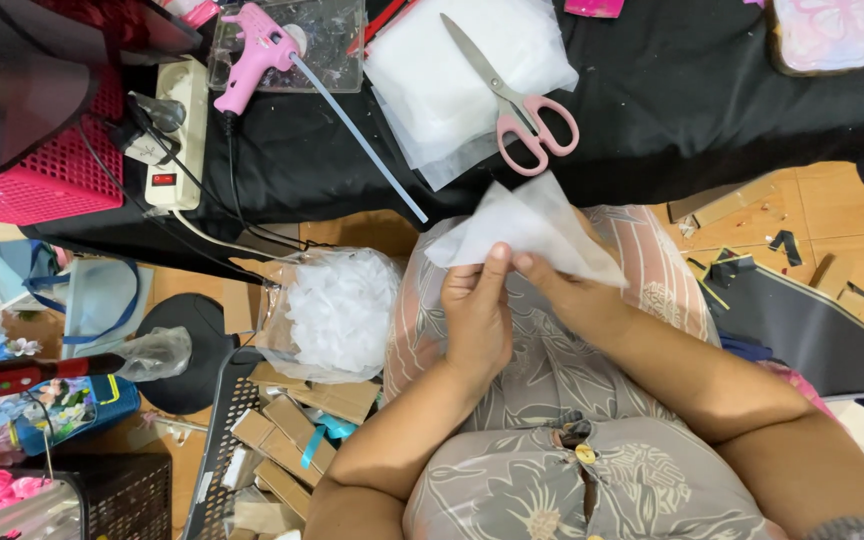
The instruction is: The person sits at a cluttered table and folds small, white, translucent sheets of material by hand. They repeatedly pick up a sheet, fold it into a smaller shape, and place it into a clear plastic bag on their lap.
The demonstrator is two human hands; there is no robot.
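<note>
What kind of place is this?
Probably a home craft corner: a pink glue gun and pink scissors lie on the black-covered table, and both hands fold a white sheet.

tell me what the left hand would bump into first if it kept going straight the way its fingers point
The left hand points up the picture at the folded white fabric piece it already pinches. Beyond that, probably the edge of the black table near the pink-handled scissors, though depth is hard to judge.

A thin white sheet of fabric (530,232), folded and creased, held above the lap.
</note>
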